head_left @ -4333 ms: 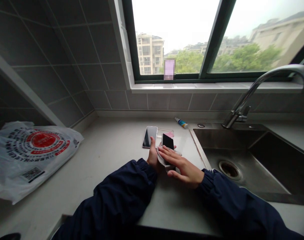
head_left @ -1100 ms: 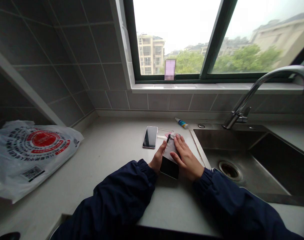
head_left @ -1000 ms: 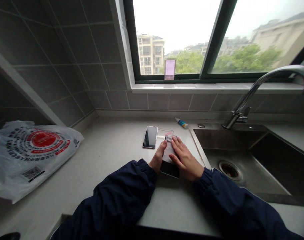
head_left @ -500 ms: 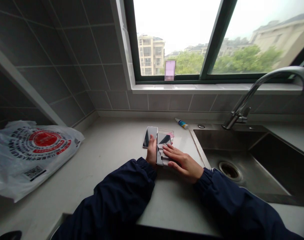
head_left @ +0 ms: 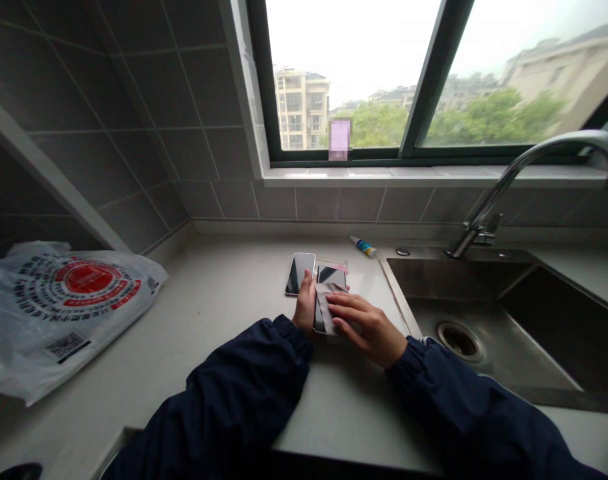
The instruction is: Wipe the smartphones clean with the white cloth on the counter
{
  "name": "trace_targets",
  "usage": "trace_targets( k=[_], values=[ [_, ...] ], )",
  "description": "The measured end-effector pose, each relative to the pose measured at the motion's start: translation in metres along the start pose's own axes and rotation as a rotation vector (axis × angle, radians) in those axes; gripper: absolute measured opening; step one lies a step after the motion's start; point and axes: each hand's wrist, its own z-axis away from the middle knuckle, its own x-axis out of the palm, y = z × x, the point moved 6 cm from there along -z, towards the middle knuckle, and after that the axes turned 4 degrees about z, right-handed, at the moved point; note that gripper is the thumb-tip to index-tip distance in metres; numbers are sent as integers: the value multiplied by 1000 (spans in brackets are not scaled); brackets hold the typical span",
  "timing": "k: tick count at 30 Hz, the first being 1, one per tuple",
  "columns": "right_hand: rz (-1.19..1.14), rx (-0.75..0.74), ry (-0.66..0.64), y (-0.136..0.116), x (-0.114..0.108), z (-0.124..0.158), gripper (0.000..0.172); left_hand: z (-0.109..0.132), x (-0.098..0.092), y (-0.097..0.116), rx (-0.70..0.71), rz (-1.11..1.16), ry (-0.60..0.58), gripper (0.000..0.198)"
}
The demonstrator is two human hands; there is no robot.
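Note:
My left hand [head_left: 305,308] is closed around the left edge of a smartphone [head_left: 331,275], its dark screen tilted up toward me. Across the lower part of that screen lies a thin grey cloth [head_left: 326,297]. My right hand [head_left: 375,331] presses the cloth against the glass, fingers together and slightly bent. Just left of the held phone, a second smartphone [head_left: 297,270] with a pale rim lies flat on the counter. Partly hidden behind the held phone is a clear case-like item [head_left: 340,262] with some pink on it.
A small tube [head_left: 363,246] with a white cap lies near the back of the white counter [head_left: 224,287]. To the right is a steel sink [head_left: 484,300] with a curved faucet [head_left: 504,180]. A printed white plastic bag [head_left: 84,313] sits at left, and a window sill [head_left: 384,175] runs behind.
My right hand has bunched its fingers a little more, and the cloth has shifted up the screen and looks more folded. The left hand and the held phone have barely moved.

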Motion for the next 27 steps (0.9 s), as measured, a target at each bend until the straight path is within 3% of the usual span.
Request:
trace_targets(
  k=[7, 14, 19, 27],
  values=[
    [62, 81, -14, 15, 4, 2, 44, 6, 6, -18, -154, 16, -100, 69],
    [115, 119, 18, 24, 2, 3, 47, 11, 11, -23, -184, -1, -188, 73],
    [138, 150, 35, 26, -1, 3, 51, 13, 16, -18, -133, -56, -241, 77],
    [150, 126, -176, 31, 14, 7, 64, 6, 6, -16, -75, -61, -223, 81]
  ],
)
